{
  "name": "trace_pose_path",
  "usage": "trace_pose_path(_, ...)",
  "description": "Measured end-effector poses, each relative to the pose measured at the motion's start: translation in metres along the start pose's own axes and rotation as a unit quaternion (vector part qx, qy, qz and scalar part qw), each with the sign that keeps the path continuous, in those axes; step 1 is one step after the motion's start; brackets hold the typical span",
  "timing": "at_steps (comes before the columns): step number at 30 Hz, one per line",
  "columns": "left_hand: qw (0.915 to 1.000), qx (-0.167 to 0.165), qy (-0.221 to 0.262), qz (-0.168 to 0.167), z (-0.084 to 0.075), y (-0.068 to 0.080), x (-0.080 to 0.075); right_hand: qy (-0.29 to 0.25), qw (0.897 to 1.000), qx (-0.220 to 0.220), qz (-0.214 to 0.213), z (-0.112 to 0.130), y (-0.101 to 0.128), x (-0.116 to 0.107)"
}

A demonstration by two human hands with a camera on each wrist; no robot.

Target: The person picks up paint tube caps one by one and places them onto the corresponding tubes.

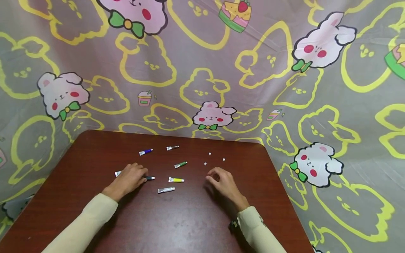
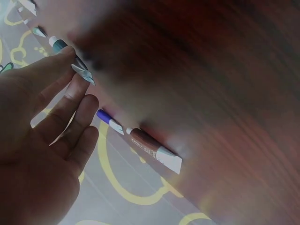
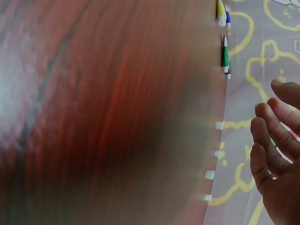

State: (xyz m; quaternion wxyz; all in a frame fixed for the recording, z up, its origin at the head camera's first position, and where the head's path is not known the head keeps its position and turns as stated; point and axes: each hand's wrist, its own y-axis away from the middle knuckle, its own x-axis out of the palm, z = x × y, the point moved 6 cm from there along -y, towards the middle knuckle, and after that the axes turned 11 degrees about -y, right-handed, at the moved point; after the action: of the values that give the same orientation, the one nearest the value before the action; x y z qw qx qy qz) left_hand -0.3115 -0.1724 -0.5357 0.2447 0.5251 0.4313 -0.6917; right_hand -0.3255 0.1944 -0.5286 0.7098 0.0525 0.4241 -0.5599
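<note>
Two hands work among small paint tubes scattered on a dark wooden table (image 1: 177,225) backed by a cartoon-bear cloth (image 1: 202,70). The left hand (image 1: 128,179), at about 9 o'clock from the table's centre, lies over a teal tube (image 1: 150,178) whose white cap pokes out toward 3 o'clock; in the left wrist view its fingertips (image 2: 75,79) touch that tube's crimped tail, fingers fairly straight, with no closed hold to be seen. The right hand (image 1: 221,181), at 3 o'clock, hovers loosely curled and holds nothing, just short of three loose white caps (image 1: 209,154) lying toward 12 o'clock from it; the right wrist view shows four such caps (image 3: 219,125) in a row. A yellow tube (image 1: 175,180) and a silver tube (image 1: 166,190) lie between the hands, a green tube (image 1: 180,164) just beyond them, and a blue tube (image 1: 145,151) and a brown tube (image 1: 172,148) farther toward 12 o'clock. Judging by the detached caps, several tubes appear opened already, while the teal one keeps its cap on and looks untouched so far.
</note>
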Motion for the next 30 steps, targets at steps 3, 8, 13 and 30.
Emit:
trace_pose_path(3, 1.0, -0.001, -0.005, 0.003, 0.002, 0.001, 0.001, 0.005, 1.0, -0.002, -0.005, -0.004, -0.001, -0.001)
trace_pose_path(8, 0.9999, -0.001, -0.004, 0.01, 0.003, 0.002, 0.002, 0.011, 1.0, 0.015, -0.002, -0.012, -0.003, 0.0)
trace_pose_path(13, 1.0, 0.001, 0.004, 0.006, 0.005, 0.002, 0.003, 0.016, 1.0, 0.007, -0.017, -0.019, -0.005, -0.003)
trace_pose_path(30, 0.9992, -0.026, 0.025, -0.015, 0.029, 0.01, -0.008, 0.038, 0.997, 0.069, -0.024, -0.048, -0.008, -0.01)
